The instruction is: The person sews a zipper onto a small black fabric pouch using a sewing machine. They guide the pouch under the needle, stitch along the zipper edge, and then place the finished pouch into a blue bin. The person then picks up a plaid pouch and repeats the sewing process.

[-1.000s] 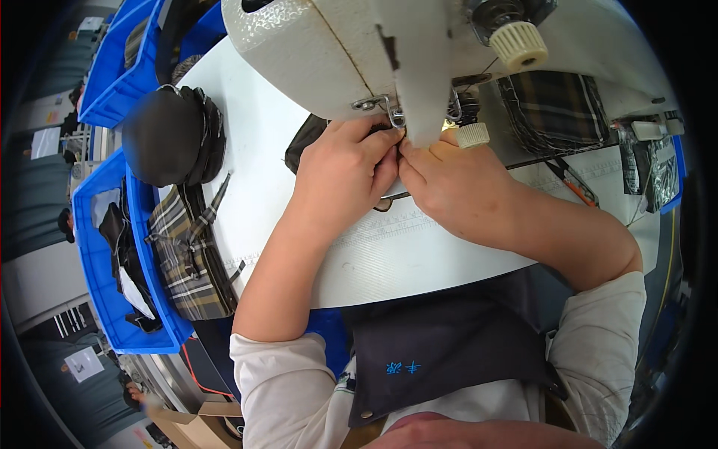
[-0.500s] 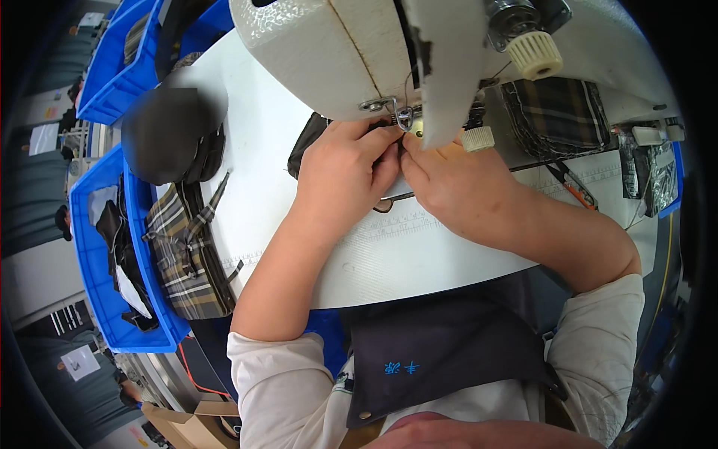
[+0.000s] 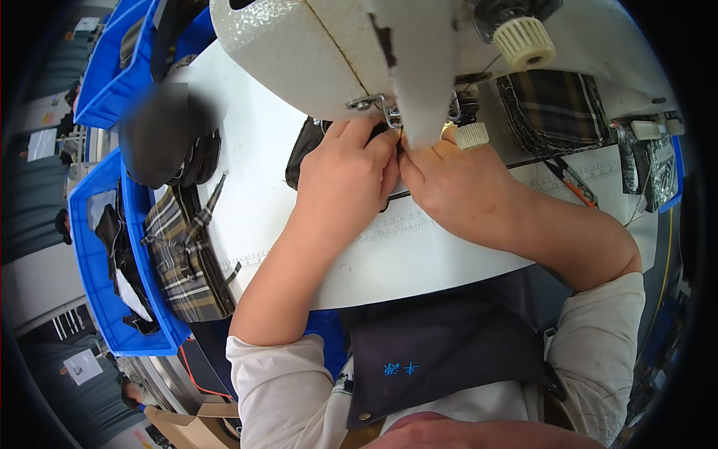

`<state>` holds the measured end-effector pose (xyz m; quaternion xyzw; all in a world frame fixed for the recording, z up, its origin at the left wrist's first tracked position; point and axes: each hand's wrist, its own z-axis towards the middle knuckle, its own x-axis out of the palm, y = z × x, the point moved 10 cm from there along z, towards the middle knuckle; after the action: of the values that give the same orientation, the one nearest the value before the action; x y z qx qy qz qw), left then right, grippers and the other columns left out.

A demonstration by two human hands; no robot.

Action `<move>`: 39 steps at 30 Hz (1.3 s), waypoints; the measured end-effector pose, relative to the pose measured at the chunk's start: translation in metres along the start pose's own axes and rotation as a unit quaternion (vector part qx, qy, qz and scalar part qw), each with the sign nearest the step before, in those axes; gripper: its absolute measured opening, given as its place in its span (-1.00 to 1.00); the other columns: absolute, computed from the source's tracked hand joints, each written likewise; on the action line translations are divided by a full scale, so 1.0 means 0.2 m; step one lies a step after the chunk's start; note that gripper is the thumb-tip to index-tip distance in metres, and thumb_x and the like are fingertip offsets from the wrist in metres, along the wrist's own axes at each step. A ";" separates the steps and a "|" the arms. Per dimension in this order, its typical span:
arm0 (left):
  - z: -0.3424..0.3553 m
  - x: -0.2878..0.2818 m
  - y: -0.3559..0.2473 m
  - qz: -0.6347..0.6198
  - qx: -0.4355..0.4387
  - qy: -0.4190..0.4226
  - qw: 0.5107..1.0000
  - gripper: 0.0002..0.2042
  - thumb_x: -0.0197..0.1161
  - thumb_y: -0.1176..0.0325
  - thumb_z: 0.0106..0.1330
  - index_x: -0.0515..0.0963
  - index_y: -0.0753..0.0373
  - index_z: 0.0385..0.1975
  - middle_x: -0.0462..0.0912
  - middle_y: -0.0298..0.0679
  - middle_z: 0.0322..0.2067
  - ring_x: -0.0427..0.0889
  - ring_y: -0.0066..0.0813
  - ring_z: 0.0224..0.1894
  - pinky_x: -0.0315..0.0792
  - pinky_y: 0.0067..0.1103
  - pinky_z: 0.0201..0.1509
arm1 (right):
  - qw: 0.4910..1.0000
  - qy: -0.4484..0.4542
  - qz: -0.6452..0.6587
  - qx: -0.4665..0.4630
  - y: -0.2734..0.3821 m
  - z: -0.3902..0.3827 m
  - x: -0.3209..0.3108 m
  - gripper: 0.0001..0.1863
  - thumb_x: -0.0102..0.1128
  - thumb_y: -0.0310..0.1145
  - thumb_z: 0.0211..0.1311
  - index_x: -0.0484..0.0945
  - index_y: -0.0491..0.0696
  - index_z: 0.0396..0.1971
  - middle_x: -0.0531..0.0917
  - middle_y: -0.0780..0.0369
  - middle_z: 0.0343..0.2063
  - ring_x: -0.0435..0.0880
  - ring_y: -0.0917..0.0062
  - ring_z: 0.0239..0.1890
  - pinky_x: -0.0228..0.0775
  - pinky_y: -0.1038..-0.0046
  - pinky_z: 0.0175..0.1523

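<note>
Under the head of a white sewing machine (image 3: 299,52), a black fabric piece (image 3: 298,159) lies on the white table by the needle area. My left hand (image 3: 345,173) has its fingers curled and pressed together on this piece, which sticks out to the left of the hand. Right beside it, my right hand (image 3: 458,187) is closed at the same piece, with its fingertips close to the presser foot. The two hands almost touch. The machine's front part and my fingers hide the needle and the gripped edge.
Stacked plaid fabric pieces (image 3: 552,112) lie right of the machine, near orange-handled snips (image 3: 574,185). On the left are blue bins (image 3: 97,299), a plaid fabric bundle (image 3: 187,262) and dark fabric pieces (image 3: 202,157). A printed ruler scale (image 3: 396,227) runs along the table.
The black fabric piece has shifted slightly at the needle area, and its small loop below my left hand is less visible. Both hands keep their grip; the whole view has moved a little.
</note>
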<state>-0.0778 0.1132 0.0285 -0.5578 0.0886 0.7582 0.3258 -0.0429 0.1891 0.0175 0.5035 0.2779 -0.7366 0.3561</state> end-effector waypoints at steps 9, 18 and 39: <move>0.01 0.00 -0.01 0.036 -0.009 -0.005 0.999 -0.70 0.38 0.42 0.26 0.78 0.20 0.00 0.74 -0.26 -0.16 0.73 -0.19 -0.18 0.63 -0.36 -0.20 | 0.999 0.029 0.039 0.018 -0.02 0.00 0.03 -0.84 0.38 -0.41 0.00 0.67 -0.11 -0.38 0.62 0.27 -0.51 0.68 0.47 -0.46 0.44 0.35 -0.27; -0.02 0.05 0.20 -0.165 -0.111 0.047 0.979 -0.79 0.32 0.46 0.44 0.76 0.24 0.01 0.78 -0.09 -0.19 0.75 -0.20 -0.21 0.59 -0.45 -0.10 | 0.998 -0.041 0.020 -0.044 0.08 -0.01 -0.04 -0.81 0.34 -0.36 0.07 0.64 -0.11 -0.33 0.59 0.32 -0.53 0.60 0.52 -0.52 0.42 0.37 -0.31; -0.07 0.19 0.38 -0.519 -0.356 0.092 0.772 -0.90 0.15 0.49 0.58 0.60 0.27 -0.05 0.66 -0.40 -0.16 0.57 -0.57 -0.09 0.46 -0.59 0.08 | 0.989 -0.132 0.035 -0.054 0.01 0.06 0.02 -0.79 0.31 -0.45 0.04 0.45 0.04 -0.36 0.47 0.36 -0.51 0.60 0.56 -0.48 0.44 0.44 -0.45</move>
<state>-0.1181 0.0631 -0.0277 -0.6620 -0.4608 0.3968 0.4382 -0.0483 0.1769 0.0178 0.3910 0.2499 -0.7674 0.4424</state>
